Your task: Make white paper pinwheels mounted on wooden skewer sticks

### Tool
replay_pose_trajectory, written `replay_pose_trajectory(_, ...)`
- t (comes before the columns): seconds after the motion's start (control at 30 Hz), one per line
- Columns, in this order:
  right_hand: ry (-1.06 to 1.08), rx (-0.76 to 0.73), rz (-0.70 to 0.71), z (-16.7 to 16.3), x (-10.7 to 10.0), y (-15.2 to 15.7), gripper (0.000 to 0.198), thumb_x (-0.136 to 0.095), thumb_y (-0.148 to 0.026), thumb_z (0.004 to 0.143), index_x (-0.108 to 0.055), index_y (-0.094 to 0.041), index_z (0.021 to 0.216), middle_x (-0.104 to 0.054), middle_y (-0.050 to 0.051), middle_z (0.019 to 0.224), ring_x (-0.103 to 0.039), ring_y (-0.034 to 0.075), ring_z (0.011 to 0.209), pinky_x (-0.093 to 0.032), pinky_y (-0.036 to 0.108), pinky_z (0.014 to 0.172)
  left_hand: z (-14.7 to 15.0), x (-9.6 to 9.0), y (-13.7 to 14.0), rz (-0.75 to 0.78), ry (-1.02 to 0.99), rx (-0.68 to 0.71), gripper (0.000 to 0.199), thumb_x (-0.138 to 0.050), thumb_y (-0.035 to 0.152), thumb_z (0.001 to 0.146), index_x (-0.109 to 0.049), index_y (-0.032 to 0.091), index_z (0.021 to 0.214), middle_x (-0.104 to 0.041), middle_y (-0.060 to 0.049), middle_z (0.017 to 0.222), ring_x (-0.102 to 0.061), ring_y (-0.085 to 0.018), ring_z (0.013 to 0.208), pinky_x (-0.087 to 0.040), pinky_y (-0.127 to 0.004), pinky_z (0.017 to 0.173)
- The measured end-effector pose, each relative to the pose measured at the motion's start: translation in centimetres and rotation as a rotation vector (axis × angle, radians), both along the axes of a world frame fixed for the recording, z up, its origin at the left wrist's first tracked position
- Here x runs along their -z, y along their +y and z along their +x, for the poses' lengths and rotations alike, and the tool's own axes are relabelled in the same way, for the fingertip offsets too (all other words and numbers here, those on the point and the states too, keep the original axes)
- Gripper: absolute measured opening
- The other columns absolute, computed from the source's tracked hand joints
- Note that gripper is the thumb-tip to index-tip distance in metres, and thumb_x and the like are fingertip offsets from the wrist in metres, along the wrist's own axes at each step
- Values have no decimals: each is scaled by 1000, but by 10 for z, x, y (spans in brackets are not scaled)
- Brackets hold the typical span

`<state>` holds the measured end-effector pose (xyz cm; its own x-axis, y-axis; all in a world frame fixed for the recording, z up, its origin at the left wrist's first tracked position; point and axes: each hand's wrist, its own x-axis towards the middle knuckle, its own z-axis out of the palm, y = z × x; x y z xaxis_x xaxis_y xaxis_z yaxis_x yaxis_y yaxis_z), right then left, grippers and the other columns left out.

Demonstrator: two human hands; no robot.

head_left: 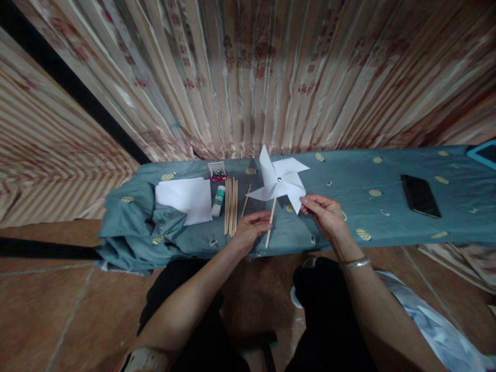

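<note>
A white paper pinwheel [289, 178] with a shiny pin at its centre stands over the middle of the cloth. Its thin wooden stick [273, 212] is pinched in my left hand [253, 227], between thumb and fingers. My right hand [323, 212] is closed on the tip of the pinwheel's lower right blade. Left of the pinwheel lie several loose wooden sticks [231, 206], one of them set apart at an angle. Beside these rest a green and white glue stick [219, 200], a small open box of pins [217, 173] and a stack of white paper [184, 196].
A grey-green cloth with pineapple prints [344, 181] covers the long narrow surface and is bunched up at its left end. A black phone [420, 195] lies on the right, and a blue-edged object [484, 154] sits at the far right. Behind hangs a patterned curtain [251, 77].
</note>
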<state>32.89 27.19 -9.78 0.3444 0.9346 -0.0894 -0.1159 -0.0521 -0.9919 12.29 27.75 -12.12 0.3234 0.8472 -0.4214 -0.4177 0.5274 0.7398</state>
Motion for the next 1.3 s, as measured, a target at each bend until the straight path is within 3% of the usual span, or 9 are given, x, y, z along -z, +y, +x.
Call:
replay_pose_trajectory(0.57,73,-70,-107,-25,-2,-2,42,-93,-51,39,-74,-21,61,-70,1,56,-56,9,49,-45,23,51,2,-3,0,-21,-23,-22,41,-91,14,36,-78,17,75,-72,-1,71,-62,-11,67,-47,-25,70)
replay_pose_trajectory(0.8,68,-131,-74,-31,4,-3,38,-91,-51,47,-73,-21,60,-71,2,58,-57,9,51,-44,23,53,2,2,1,-8,-16,-20,42,-90,13,40,-77,15,80,-72,-3,75,-63,-13,70,-48,-28,74)
replay_pose_trajectory(1.3,-2,-196,-90,-43,7,0,42,-87,-57,48,-69,-20,56,-69,2,56,-52,10,48,-43,25,52,1,0,-1,-12,-40,-18,45,-92,15,35,-77,15,78,-73,-2,74,-64,-12,69,-49,-27,73)
